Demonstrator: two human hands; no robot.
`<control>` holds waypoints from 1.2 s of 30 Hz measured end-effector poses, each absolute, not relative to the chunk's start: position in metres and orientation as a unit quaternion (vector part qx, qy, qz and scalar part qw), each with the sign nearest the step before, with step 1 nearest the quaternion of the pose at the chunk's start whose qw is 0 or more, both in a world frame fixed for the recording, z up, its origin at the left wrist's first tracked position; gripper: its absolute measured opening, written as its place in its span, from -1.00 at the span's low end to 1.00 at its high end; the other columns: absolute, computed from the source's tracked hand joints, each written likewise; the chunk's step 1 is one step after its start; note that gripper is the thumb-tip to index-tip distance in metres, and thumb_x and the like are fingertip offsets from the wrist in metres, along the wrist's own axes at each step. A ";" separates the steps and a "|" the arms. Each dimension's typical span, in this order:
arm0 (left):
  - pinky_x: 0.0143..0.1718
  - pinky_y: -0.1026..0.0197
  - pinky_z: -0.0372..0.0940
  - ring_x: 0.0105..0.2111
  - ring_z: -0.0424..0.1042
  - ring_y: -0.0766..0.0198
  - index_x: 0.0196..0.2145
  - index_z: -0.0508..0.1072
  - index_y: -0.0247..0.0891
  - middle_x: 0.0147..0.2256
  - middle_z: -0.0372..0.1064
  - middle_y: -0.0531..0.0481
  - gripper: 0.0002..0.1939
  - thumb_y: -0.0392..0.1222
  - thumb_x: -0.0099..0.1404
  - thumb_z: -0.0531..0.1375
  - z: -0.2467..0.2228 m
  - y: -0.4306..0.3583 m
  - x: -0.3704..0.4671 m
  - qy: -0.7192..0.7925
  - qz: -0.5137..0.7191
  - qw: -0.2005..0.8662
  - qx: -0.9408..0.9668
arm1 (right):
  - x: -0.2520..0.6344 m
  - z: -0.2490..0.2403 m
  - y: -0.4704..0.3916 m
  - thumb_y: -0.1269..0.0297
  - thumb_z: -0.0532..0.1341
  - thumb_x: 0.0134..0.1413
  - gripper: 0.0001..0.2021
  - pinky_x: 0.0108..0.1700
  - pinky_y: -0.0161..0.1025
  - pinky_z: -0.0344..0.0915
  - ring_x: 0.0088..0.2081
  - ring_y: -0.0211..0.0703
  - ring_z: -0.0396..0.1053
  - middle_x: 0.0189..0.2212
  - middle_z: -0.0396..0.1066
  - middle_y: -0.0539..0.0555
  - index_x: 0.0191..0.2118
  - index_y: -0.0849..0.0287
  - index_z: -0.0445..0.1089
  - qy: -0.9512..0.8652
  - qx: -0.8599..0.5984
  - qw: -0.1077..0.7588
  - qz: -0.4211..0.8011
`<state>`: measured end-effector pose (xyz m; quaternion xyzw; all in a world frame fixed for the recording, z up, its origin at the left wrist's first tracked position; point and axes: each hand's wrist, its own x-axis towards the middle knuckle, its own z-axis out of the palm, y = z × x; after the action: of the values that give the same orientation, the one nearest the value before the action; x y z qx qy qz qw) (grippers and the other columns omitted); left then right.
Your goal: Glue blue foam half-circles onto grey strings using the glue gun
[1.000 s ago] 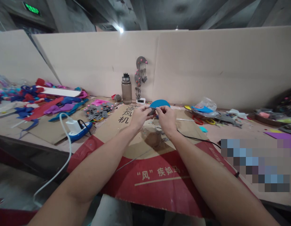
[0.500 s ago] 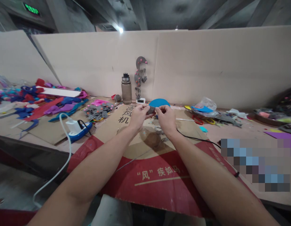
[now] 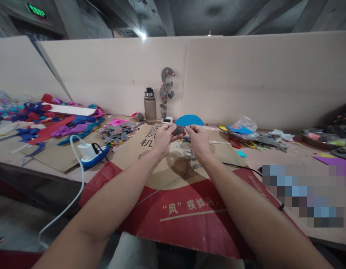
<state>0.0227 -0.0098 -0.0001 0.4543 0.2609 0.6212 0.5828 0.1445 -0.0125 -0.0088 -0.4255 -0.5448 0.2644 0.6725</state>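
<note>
- Across the back, beige board panels (image 3: pixel 234 74) are standing upright, closing off the far side of the table (image 3: pixel 262 154).
- On the table, middle: a flattened cardboard sheet (image 3: pixel 145 220), brown and red with Chinese print, is lying under both hands, its near red edge overhanging.
- Far left, a heap of fabric scraps (image 3: pixel 65 125) is spreading out, red, blue and purple mixing; a white strip (image 3: pixel 70 108) is lying on top.
- Left hand (image 3: pixel 164 140) is hovering above the sheet, thumb and fingers gripping the small grey piece.
- Right hand (image 3: pixel 199 140) is facing it from just beside, thumb and forefinger pinching together; anything between those tips is showing too small to tell.
- Behind the hands, a blue rounded sheet (image 3: pixel 189 120) is peeking up, its lower edge hiding.
- Water bottle (image 3: pixel 150 108), black cap, is standing upright near the panels.
- Just right of it, a grey crescent ornament (image 3: pixel 163 92) with pink dots is hanging down.
- Left of the sheet, grey cut pieces (image 3: pixel 117 132) with pink dots are piling up.
- Nearer, a blue power strip (image 3: pixel 94 161) is carrying a white plug (image 3: pixel 87 150).
- Below the ornament, a small white digital display (image 3: pixel 167 120) is sitting.
- Smallest: the grey piece (image 3: pixel 177 130) is sitting in the left fingertips, clear of the cardboard.
</note>
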 end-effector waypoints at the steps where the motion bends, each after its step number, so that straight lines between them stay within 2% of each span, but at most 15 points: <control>1: -0.21 0.18 0.44 -0.40 0.51 0.33 -0.36 0.38 -0.33 -0.39 0.48 -0.04 -0.95 -0.30 0.25 0.15 -0.001 -0.009 0.022 0.257 0.618 0.587 0.456 | 0.144 -0.009 -0.012 0.15 0.20 -0.07 -0.81 -0.35 -0.28 0.21 -0.46 -0.26 0.28 -0.51 0.39 -0.02 -0.45 0.18 0.38 -0.545 -0.423 0.670 0.272; 5: -0.23 0.17 0.45 -0.43 0.49 0.35 -0.35 0.36 -0.32 -0.42 0.45 -0.02 -0.97 -0.30 0.25 0.15 -0.003 -0.005 0.021 0.262 0.599 0.601 0.460 | 0.141 -0.005 -0.017 0.13 0.16 -0.04 -0.80 -0.37 -0.29 0.21 -0.47 -0.27 0.26 -0.50 0.38 -0.02 -0.45 0.17 0.34 -0.566 -0.427 0.652 0.267; 9: -0.23 0.14 0.45 -0.47 0.46 0.39 -0.36 0.31 -0.31 -0.46 0.42 0.02 -0.95 -0.31 0.24 0.16 -0.004 -0.005 0.022 0.290 0.613 0.564 0.471 | 0.139 0.001 -0.025 0.15 0.14 -0.02 -0.80 -0.35 -0.28 0.19 -0.46 -0.24 0.23 -0.53 0.36 0.00 -0.44 0.18 0.38 -0.598 -0.467 0.624 0.187; 13: -0.32 0.22 0.42 -0.43 0.45 0.35 -0.33 0.42 -0.34 -0.38 0.46 -0.05 -0.91 -0.34 0.16 0.16 -0.003 -0.009 0.023 0.277 0.552 0.549 0.563 | 0.138 -0.001 -0.028 0.17 0.13 0.03 -0.79 -0.31 -0.25 0.20 -0.42 -0.20 0.27 -0.48 0.40 0.04 -0.36 0.20 0.41 -0.607 -0.485 0.613 0.143; 17: -0.51 0.33 0.30 -0.49 0.39 0.34 -0.38 0.50 -0.31 -0.41 0.47 -0.04 -0.90 -0.29 0.09 0.22 -0.005 -0.010 0.021 0.301 0.510 0.500 0.631 | 0.140 -0.006 -0.025 0.24 0.12 0.07 -0.83 -0.21 -0.20 0.20 -0.34 -0.15 0.30 -0.41 0.43 0.08 -0.36 0.18 0.42 -0.658 -0.478 0.578 0.066; 20: -0.60 0.34 0.17 -0.65 0.26 0.43 -0.43 0.53 -0.28 -0.44 0.48 -0.02 -0.88 -0.21 0.14 0.20 -0.010 -0.006 0.018 0.380 0.507 0.438 0.638 | 0.142 -0.009 -0.023 0.30 0.12 0.07 -0.86 -0.20 -0.19 0.18 -0.32 -0.14 0.30 -0.40 0.41 0.09 -0.37 0.16 0.42 -0.693 -0.475 0.542 0.025; 23: -0.63 0.33 0.10 -0.73 0.16 0.48 -0.43 0.53 -0.26 -0.44 0.49 0.00 -0.85 -0.18 0.16 0.18 -0.014 -0.001 0.016 0.416 0.498 0.424 0.632 | 0.144 -0.009 -0.022 0.35 0.12 0.06 -0.90 -0.20 -0.19 0.18 -0.31 -0.14 0.28 -0.38 0.39 0.08 -0.36 0.15 0.39 -0.711 -0.465 0.528 0.007; 27: -0.70 0.34 0.01 -0.75 0.11 0.48 -0.57 0.42 -0.27 -0.59 0.34 0.07 -0.86 -0.26 0.13 0.19 -0.013 0.002 0.017 0.392 0.521 0.438 0.618 | 0.148 -0.008 -0.023 0.36 0.14 0.05 -0.96 -0.21 -0.20 0.17 -0.31 -0.15 0.25 -0.36 0.36 0.09 -0.36 0.15 0.33 -0.703 -0.461 0.541 -0.020; 29: -0.70 0.35 0.04 -0.76 0.11 0.48 -0.62 0.36 -0.27 -0.63 0.26 0.10 -0.83 -0.30 0.11 0.19 -0.012 0.003 0.017 0.391 0.536 0.433 0.610 | 0.150 -0.007 -0.023 0.35 0.14 0.05 -0.97 -0.22 -0.20 0.17 -0.33 -0.15 0.24 -0.37 0.35 0.08 -0.37 0.15 0.31 -0.694 -0.468 0.547 -0.023; 32: -0.63 0.35 0.19 -0.71 0.20 0.46 -0.60 0.36 -0.29 -0.60 0.29 0.08 -0.84 -0.33 0.10 0.19 -0.011 0.003 0.017 0.386 0.549 0.438 0.598 | 0.150 -0.006 -0.023 0.34 0.13 0.05 -0.97 -0.23 -0.20 0.16 -0.33 -0.16 0.24 -0.37 0.35 0.08 -0.37 0.14 0.29 -0.683 -0.478 0.552 -0.016; 36: -0.33 0.21 0.42 -0.52 0.40 0.38 -0.59 0.32 -0.32 -0.54 0.34 0.05 -0.83 -0.38 0.11 0.21 -0.012 0.003 0.021 0.326 0.563 0.522 0.552 | 0.149 -0.006 -0.024 0.31 0.12 0.07 -0.94 -0.23 -0.21 0.16 -0.34 -0.17 0.24 -0.38 0.36 0.07 -0.37 0.15 0.29 -0.671 -0.483 0.563 0.000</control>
<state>0.0209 0.0031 -0.0119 0.5517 0.3263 0.5628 0.5219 0.1493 -0.0239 -0.0059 -0.4831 -0.6709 -0.0002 0.5627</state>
